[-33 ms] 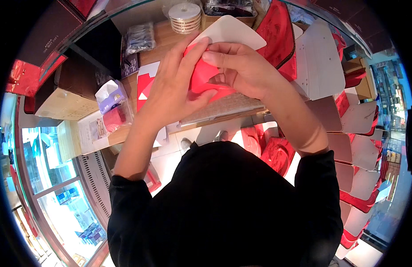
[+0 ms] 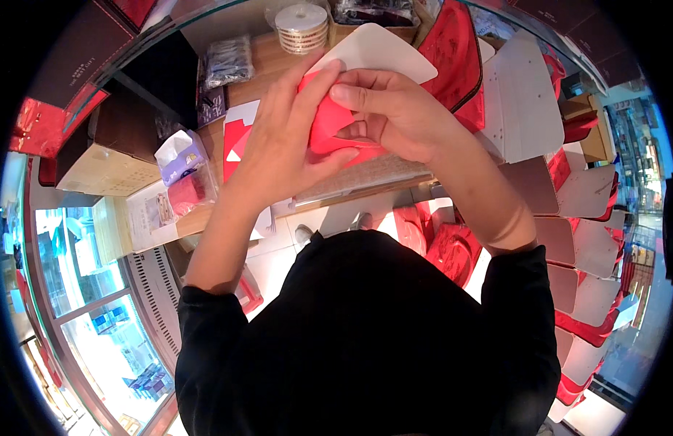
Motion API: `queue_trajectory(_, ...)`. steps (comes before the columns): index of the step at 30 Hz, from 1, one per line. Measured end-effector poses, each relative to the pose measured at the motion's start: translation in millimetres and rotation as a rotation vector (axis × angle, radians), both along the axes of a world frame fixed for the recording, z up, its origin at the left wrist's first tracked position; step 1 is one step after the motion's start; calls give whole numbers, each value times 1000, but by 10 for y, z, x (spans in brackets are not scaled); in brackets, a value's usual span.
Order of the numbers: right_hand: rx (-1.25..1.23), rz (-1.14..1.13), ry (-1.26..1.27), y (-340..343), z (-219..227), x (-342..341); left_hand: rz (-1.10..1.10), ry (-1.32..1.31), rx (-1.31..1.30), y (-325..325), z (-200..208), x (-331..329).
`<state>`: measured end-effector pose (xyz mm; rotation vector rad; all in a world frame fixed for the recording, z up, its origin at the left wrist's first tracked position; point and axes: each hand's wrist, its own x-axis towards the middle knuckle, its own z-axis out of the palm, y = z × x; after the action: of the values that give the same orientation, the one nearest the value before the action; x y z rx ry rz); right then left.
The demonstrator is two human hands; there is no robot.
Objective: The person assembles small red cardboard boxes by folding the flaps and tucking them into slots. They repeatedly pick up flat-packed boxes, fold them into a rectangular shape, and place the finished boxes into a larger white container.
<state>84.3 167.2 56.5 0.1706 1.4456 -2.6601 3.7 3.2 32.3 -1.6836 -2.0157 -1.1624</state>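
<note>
above the wooden desk (image 2: 269,64), the left hand (image 2: 282,142) and right hand (image 2: 402,112) come together on one red folded piece (image 2: 331,120), which looks like stiff paper or card. the left hand lies over its left side, index finger along the top and thumb stretched across the near edge. the right hand has its thumb close to the left index fingertip, with its other fingers curled behind or inside the opening; whether the fingertips touch each other i can't quite tell. both are closed on the piece, and it sits between them, raised toward the camera.

to work it cleanly, i'd let the left hand do the steadying, with flat, even pressure so the card doesn't buckle, and leave the finer shaping to the right thumb and fingers. small pinches along the edge should serve better than one hard squeeze, which could leave a stray crease.

just beyond the piece is a pale rounded board (image 2: 386,52), and left of the left hand a red-and-white sheet (image 2: 236,145) on the desk. farther out stand a stack of spools (image 2: 301,30), clear-wrapped packets (image 2: 230,62), a purple-and-white tissue pack (image 2: 179,160) and, to the right, red bags (image 2: 453,65) and pale panels (image 2: 524,102).
</note>
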Motion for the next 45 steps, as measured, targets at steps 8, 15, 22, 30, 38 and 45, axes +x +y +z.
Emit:
queue_trajectory(8,-97,95,52,9,-47,4,-36,47,40,0,-13,-19)
queue_trajectory(15,123,122,43,-31,-74,-31,-61,35,27,0,-66,-3)
queue_trajectory(22,887,68,143,-67,150,52,2,31,-52,-21,-136,-32)
queue_trajectory(30,1349,-306,715,384,389,596,-30,-428,185,-265,-126,-165)
queue_trajectory(38,1009,-217,571,224,-159,427,-234,-741,174,-95,-40,-20)
queue_trajectory(45,939,-377,508,259,-319,421,-186,-881,229,54,-199,91)
